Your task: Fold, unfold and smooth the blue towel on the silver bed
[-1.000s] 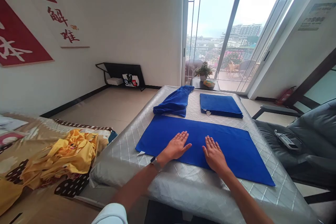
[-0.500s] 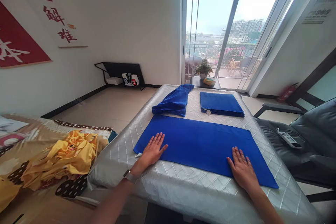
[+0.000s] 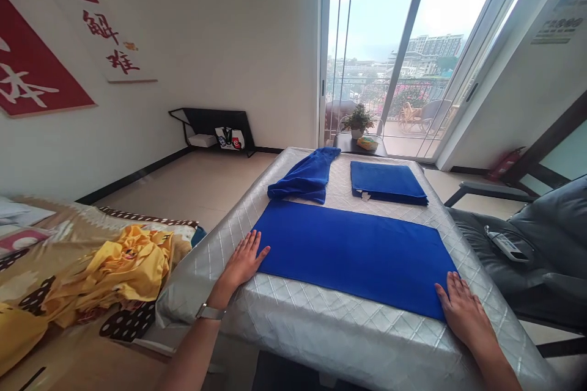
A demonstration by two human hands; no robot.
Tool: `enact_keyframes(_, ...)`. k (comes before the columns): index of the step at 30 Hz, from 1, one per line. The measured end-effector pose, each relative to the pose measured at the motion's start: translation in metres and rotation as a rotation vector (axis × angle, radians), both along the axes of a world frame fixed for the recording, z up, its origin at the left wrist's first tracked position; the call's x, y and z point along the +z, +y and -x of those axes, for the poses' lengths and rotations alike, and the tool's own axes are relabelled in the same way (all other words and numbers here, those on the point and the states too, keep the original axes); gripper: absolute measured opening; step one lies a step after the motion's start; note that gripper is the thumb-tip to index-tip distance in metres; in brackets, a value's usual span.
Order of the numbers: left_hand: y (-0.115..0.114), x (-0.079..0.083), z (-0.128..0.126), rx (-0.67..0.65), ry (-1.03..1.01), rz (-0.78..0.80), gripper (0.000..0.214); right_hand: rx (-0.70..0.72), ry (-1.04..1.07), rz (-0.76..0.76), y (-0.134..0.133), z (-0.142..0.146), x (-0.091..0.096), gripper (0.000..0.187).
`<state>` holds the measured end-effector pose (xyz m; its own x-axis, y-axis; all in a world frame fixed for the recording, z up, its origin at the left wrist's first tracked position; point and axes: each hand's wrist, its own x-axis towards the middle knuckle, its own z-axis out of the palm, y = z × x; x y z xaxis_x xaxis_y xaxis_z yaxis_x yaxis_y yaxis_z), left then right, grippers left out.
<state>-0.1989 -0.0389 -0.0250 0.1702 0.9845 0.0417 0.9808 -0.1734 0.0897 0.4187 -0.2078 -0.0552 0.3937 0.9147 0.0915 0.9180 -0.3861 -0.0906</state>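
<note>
A long blue towel lies spread flat across the near part of a silver quilted table. My left hand rests flat, fingers stretched out, at the towel's left end. At the towel's right near corner my right hand also lies flat and open. Neither hand grips anything. Farther back lie a crumpled blue towel on the left and a neatly folded blue towel on the right.
A bed with a patterned cover and a bunched yellow cloth stands to the left. A dark grey recliner with a remote on it stands to the right. Glass balcony doors and a potted plant lie beyond the table.
Both hands have slid outward along the towel from its middle, left hand to the left end, right hand to the right corner. The towel now lies slightly shorter and smoother.
</note>
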Motion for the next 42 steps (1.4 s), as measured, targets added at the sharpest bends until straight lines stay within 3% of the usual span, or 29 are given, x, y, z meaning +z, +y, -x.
enact_keyframes(3, 0.0, 0.001, 0.003, 0.062, -0.012, 0.007, 0.086, 0.01, -0.034, 0.002, -0.003, -0.005, 0.0, 0.086)
enact_keyframes(6, -0.001, 0.008, -0.017, 0.046, -0.055, -0.01, 0.085, 0.075, -0.08, -0.033, 0.005, 0.016, 0.012, 0.076)
enact_keyframes(8, -0.003, 0.017, -0.049, -0.058, -0.093, -0.013, 0.083, 0.168, -0.072, -0.02, 0.019, 0.052, 0.03, 0.071)
enact_keyframes(12, -0.009, 0.036, -0.142, -0.426, -0.155, -0.04, 0.078, 0.307, 0.02, 0.032, 0.066, 0.149, 0.069, 0.072)
enact_keyframes(14, -0.01, 0.039, -0.184, -0.587, -0.175, -0.074, 0.074, 0.407, 0.05, 0.052, 0.088, 0.191, 0.078, 0.069)
enact_keyframes(17, -0.009, 0.034, -0.221, -0.69, -0.193, -0.088, 0.073, 0.464, 0.048, 0.076, 0.11, 0.225, 0.072, 0.065)
enact_keyframes(20, -0.007, 0.024, -0.229, -0.685, -0.195, -0.07, 0.073, 0.47, 0.03, 0.066, 0.117, 0.23, 0.055, 0.063)
enact_keyframes(23, -0.007, 0.017, -0.227, -0.675, -0.181, -0.071, 0.072, 0.458, 0.031, 0.04, 0.117, 0.227, 0.045, 0.064)
enact_keyframes(27, -0.007, 0.015, -0.225, -0.672, -0.159, -0.074, 0.072, 0.425, 0.025, 0.075, 0.117, 0.227, 0.049, 0.066)
enact_keyframes(30, -0.001, 0.014, -0.208, -0.627, -0.144, -0.038, 0.074, 0.374, 0.008, 0.096, 0.112, 0.209, 0.049, 0.068)
enact_keyframes(33, 0.01, 0.012, -0.158, -0.474, -0.112, 0.018, 0.075, 0.311, -0.047, 0.07, 0.094, 0.154, 0.036, 0.069)
enact_keyframes(38, 0.027, -0.001, -0.037, -0.081, -0.034, -0.04, 0.083, 0.148, -0.114, 0.002, 0.045, 0.029, 0.003, 0.074)
enact_keyframes(40, 0.029, -0.008, -0.004, 0.009, -0.022, -0.078, 0.086, 0.112, -0.11, -0.014, 0.03, -0.003, -0.004, 0.075)
enact_keyframes(42, 0.029, -0.013, 0.012, 0.035, -0.019, -0.096, 0.087, 0.098, -0.104, -0.022, 0.023, -0.016, -0.005, 0.075)
